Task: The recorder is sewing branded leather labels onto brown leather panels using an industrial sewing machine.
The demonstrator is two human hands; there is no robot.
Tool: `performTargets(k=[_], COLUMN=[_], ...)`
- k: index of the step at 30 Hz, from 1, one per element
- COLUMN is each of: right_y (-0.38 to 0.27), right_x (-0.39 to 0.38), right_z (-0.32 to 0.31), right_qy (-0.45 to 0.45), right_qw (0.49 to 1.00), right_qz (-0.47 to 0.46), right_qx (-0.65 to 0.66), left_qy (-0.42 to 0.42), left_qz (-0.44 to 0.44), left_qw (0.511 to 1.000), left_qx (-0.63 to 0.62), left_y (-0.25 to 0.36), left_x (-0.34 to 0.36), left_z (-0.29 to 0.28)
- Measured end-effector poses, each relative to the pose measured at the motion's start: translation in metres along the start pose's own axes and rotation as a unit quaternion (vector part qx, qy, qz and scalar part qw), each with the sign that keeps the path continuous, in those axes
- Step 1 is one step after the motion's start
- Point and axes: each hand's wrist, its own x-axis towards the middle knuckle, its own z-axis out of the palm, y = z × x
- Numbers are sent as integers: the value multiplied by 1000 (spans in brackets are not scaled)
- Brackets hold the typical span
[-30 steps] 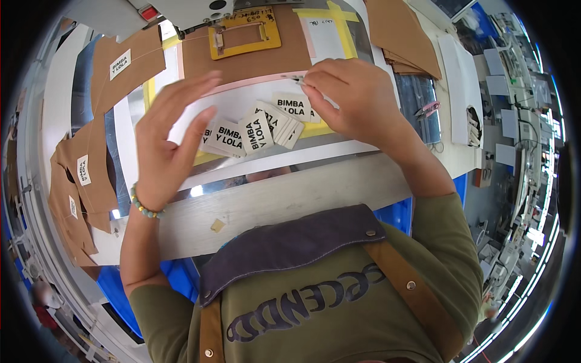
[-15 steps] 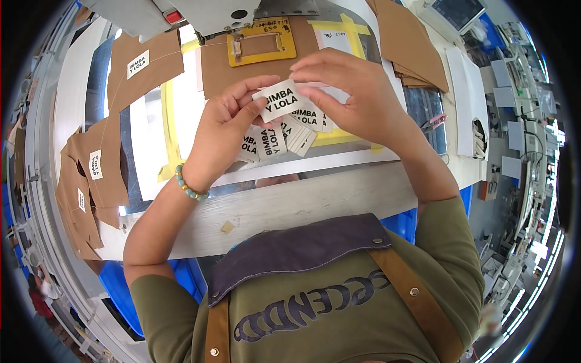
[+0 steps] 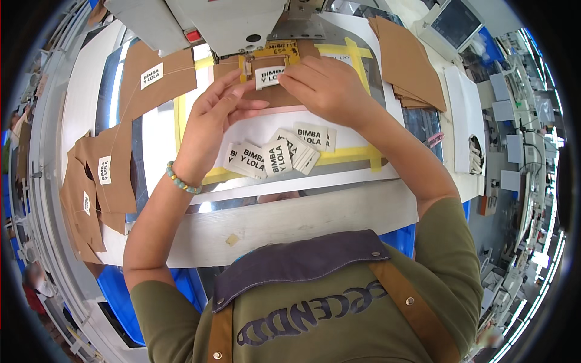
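A white fabric label [image 3: 266,77] with black print is pinched at its right end in my right hand [image 3: 330,91]. It lies over the brown panel [image 3: 279,98], at the near side of a yellow template frame [image 3: 293,55]. My left hand [image 3: 213,118] is beside the label's left end, fingers apart and holding nothing; whether a fingertip touches the label, I cannot tell. Several similar labels [image 3: 278,157] lie in a loose overlapping pile on the work surface nearer to me. Above the template stands the head of a sewing machine [image 3: 230,27].
Brown panels with labels on them [image 3: 158,97] lie at the left, joined by thread. A stack of brown panels [image 3: 405,60] is at the far right, near a screen [image 3: 457,24]. Pink-handled snips [image 3: 434,140] lie on the right. Yellow tape [image 3: 357,156] marks the surface.
My right hand has carried the label away from me to the template. The left hand has let go of it and opened. The label pile is now uncovered.
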Motion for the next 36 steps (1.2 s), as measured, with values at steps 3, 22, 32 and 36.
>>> performTargets(k=[3, 22, 32, 36], right_y=[17, 16, 25, 31], right_x=[-1, -20, -13, -13], right_z=[24, 8, 28, 30], right_qy=[-40, -168, -225, -229], right_qw=[998, 971, 942, 945], right_qz=[-20, 138, 150, 123], right_qx=[-37, 102, 202, 200], left_qy=[-21, -75, -60, -205], left_qz=[114, 345, 363, 354], left_qw=[950, 663, 704, 790], left_qx=[289, 660, 608, 457], left_y=[-7, -18, -3, 27], left_x=[9, 42, 27, -32], left_z=[-16, -24, -33, 23])
